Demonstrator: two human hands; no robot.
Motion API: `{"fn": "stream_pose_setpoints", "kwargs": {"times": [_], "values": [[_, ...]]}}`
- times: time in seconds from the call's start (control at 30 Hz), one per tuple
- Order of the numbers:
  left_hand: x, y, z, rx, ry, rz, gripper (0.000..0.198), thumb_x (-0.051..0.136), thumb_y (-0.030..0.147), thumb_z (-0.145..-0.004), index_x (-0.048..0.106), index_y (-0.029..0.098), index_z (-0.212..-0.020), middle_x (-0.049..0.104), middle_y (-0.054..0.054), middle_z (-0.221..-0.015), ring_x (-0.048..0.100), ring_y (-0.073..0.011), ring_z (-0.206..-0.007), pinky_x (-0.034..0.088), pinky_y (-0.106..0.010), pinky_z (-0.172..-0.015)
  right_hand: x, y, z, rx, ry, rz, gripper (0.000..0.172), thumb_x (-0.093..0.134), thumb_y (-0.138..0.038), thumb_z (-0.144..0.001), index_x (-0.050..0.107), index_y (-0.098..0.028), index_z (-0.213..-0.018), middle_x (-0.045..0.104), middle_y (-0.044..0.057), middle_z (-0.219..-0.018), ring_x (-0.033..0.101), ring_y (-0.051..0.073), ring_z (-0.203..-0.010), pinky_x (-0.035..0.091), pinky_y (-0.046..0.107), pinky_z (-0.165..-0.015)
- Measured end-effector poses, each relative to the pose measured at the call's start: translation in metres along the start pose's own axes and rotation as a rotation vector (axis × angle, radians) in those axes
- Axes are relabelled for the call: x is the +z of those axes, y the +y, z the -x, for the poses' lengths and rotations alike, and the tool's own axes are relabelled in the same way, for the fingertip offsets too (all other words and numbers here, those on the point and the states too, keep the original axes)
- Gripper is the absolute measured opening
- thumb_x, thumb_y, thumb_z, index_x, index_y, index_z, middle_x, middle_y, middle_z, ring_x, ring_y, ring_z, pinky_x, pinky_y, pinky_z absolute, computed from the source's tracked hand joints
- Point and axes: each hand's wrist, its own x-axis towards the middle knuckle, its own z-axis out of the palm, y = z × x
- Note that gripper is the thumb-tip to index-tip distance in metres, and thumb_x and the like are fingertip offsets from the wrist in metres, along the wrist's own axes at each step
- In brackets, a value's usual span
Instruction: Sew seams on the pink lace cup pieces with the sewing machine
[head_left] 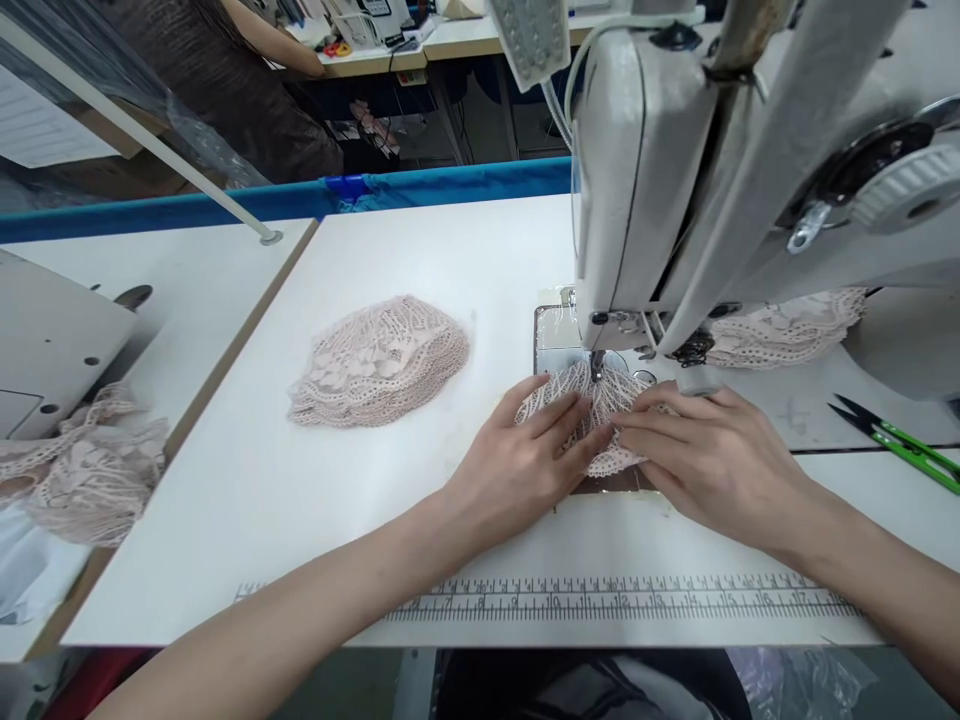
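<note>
A pale pink lace piece [616, 462] lies on the sewing machine's bed, its far part under the presser foot [596, 366]. My left hand [525, 455] rests on the lace's left side with fingers stretched out and spread, pressing it from above. On the right side, my right hand [705, 450] has its fingers close together over the lace edge, closed on it, with the thumb lower down. Part of the lace is hidden beneath both hands. The sewing machine head [637, 180] stands over the work.
A stack of lace pieces [382, 360] sits left of the machine; more lace [787, 330] lies behind its needle area. Green thread snips [900, 440] are at right. A printed ruler [555, 600] runs along the front edge. Another person [225, 90] is beyond the table.
</note>
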Motion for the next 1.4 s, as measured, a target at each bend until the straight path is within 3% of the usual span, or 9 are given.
{"fn": "stream_pose_setpoints", "kwargs": {"times": [0.3,0.6,0.93,1.07,1.2,1.3,1.4], "values": [[0.004,-0.010,-0.004,-0.023,-0.007,0.050,0.031,0.046,0.022,-0.096,0.058,0.019,-0.125,0.064,-0.011,-0.123,0.059,-0.0236,-0.118,0.033,-0.058,-0.109,0.009,0.003,0.000,0.001,0.058,0.047,0.023,0.050,-0.004,-0.085,0.071,-0.015,-0.083,0.075,0.001,-0.090,0.064,0.017,-0.078,0.039,0.033,-0.077],[0.010,-0.020,-0.009,-0.051,-0.006,0.059,0.032,0.044,0.020,-0.097,0.057,0.020,-0.126,0.063,-0.010,-0.125,0.057,-0.0219,-0.120,0.026,-0.058,-0.112,0.016,0.010,-0.005,0.015,0.107,0.091,0.026,0.047,-0.005,-0.086,0.071,-0.014,-0.087,0.075,0.002,-0.084,0.060,0.016,-0.065,0.040,0.032,-0.071],[0.017,-0.025,-0.012,-0.085,0.020,0.061,0.033,0.043,0.022,-0.097,0.058,0.021,-0.126,0.063,-0.010,-0.126,0.058,-0.0225,-0.119,0.025,-0.058,-0.113,0.022,0.016,-0.007,0.040,0.132,0.155,0.024,0.049,-0.007,-0.087,0.072,-0.015,-0.090,0.075,0.003,-0.084,0.061,0.017,-0.069,0.040,0.035,-0.080],[0.015,-0.022,-0.014,-0.159,0.024,0.185,0.034,0.052,0.024,-0.089,0.062,0.021,-0.121,0.064,-0.009,-0.121,0.058,-0.0249,-0.114,0.033,-0.054,-0.107,0.021,0.015,-0.006,0.040,0.104,0.065,0.022,0.051,-0.011,-0.086,0.072,-0.016,-0.090,0.074,0.003,-0.089,0.060,0.017,-0.069,0.043,0.035,-0.078],[0.011,-0.023,-0.020,-0.300,-0.001,0.477,0.028,0.053,0.022,-0.088,0.068,0.020,-0.111,0.063,-0.008,-0.111,0.057,-0.0233,-0.104,0.046,-0.044,-0.092,0.021,0.015,-0.005,0.196,0.090,-0.165,0.022,0.052,-0.014,-0.087,0.073,-0.018,-0.094,0.073,0.001,-0.078,0.061,0.016,-0.068,0.044,0.029,-0.066],[0.006,-0.024,-0.024,-0.398,-0.009,0.680,0.030,0.042,0.028,-0.097,0.071,0.021,-0.099,0.063,-0.005,-0.105,0.058,-0.0193,-0.101,0.047,-0.040,-0.092,0.021,0.015,-0.006,0.391,0.066,-0.250,0.021,0.054,-0.023,-0.090,0.074,-0.020,-0.095,0.069,0.001,-0.067,0.058,0.015,-0.059,0.042,0.027,-0.055],[0.002,-0.025,-0.026,-0.434,-0.026,0.756,0.032,0.041,0.032,-0.099,0.071,0.023,-0.096,0.063,-0.002,-0.105,0.058,-0.0176,-0.101,0.047,-0.038,-0.094,0.021,0.014,-0.008,0.457,0.047,-0.292,0.022,0.054,-0.029,-0.092,0.074,-0.020,-0.093,0.071,0.002,-0.073,0.058,0.014,-0.057,0.043,0.026,-0.055]]}}
